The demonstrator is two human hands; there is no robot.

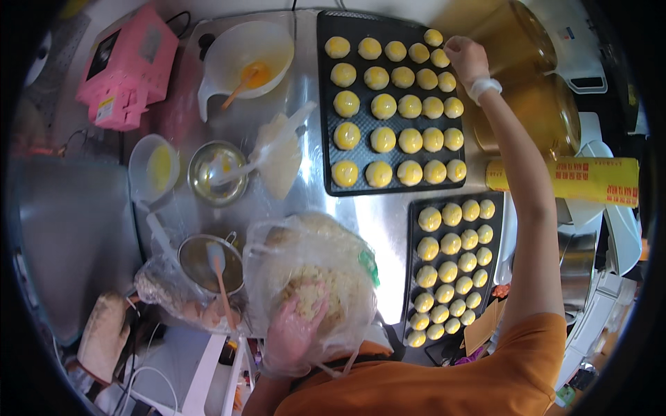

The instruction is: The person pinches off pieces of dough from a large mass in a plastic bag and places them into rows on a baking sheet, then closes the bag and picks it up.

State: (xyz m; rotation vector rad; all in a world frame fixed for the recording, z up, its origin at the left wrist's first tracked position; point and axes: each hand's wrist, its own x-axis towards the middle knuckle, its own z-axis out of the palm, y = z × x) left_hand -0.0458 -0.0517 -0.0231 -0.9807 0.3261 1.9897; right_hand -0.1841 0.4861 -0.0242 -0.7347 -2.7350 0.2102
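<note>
My left hand (294, 330), in a clear plastic glove, is inside a transparent plastic bag (260, 270). It cups some pale crumbs (310, 300) against the larger crumbly mass in the bag. At the top right, my right hand (465, 57) is over the corner of a black baking tray (359, 139), fingertips drawn together beside an egg-glazed dough ball (440, 57). Whether those fingertips pinch anything is too small to tell. Rows of round, shiny yellow-topped dough balls fill this tray. A second black tray (411, 244) at the lower right carries more of them.
Left of the trays stand a white bowl (218, 52) with orange egg and a brush, a plastic jug (138, 166), a metal bowl (195, 192) and a sieve (192, 270). Amber containers (525, 114) and a yellow cling-wrap box (593, 179) flank my right arm. A pink machine (135, 62) sits far left.
</note>
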